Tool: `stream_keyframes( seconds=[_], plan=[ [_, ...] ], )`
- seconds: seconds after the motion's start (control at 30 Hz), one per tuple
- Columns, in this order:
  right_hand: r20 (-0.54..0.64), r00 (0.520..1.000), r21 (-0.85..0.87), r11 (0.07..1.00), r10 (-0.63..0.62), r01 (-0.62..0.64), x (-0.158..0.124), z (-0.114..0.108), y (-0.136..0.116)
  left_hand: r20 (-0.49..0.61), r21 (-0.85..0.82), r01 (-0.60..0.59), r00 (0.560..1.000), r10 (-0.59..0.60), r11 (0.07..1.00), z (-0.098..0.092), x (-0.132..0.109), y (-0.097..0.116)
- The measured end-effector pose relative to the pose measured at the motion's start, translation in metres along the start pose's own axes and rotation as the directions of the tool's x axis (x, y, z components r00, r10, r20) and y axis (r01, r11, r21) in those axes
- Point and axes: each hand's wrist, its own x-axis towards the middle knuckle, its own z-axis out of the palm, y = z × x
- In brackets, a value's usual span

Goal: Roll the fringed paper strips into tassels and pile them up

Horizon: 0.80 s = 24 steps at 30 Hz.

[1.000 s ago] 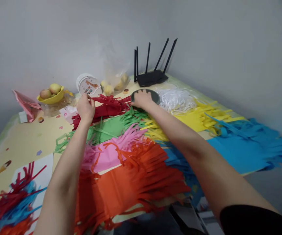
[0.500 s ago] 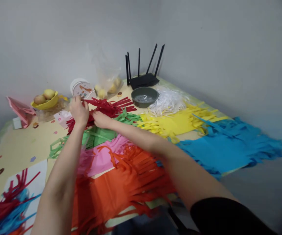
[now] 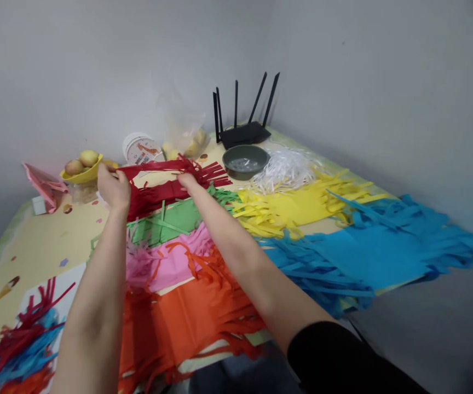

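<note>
My left hand (image 3: 113,187) is closed on one end of a dark red paper strip (image 3: 154,169), lifted a little above the table. My right hand (image 3: 188,180) pinches the same strip farther right, over the pile of red fringed paper (image 3: 166,191). Below the red pile lie green (image 3: 171,219), pink (image 3: 171,262) and orange (image 3: 195,317) fringed sheets. Both forearms reach across these sheets.
A grey bowl (image 3: 245,161) stands behind the red paper, with white shreds (image 3: 286,167) beside it. Yellow (image 3: 302,205) and blue (image 3: 384,246) fringed sheets spread to the right. A black router (image 3: 244,131), a yellow fruit bowl (image 3: 81,169) and a round printed tub (image 3: 140,148) line the wall.
My right hand left the grey bowl and came left to the red paper. Both hands now hold a red strip, pulled out and lifted, with the left hand moved further left.
</note>
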Motion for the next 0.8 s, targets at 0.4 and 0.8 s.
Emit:
stream_keyframes(
  seconds=[0.4,0.8],
  plan=[
    [-0.028,0.993,0.524,0.848,0.118,-0.086,-0.033,-0.045,-0.001,-0.375,-0.058,0.182,0.907,-0.191,0.982,-0.151,0.087,-0.003],
    [0.01,0.628,-0.128,0.622,-0.778,0.773,-0.29,-0.018,-0.127,0.447,0.056,-0.313,0.857,0.257,0.948,-0.241,-0.099,0.062]
  ],
)
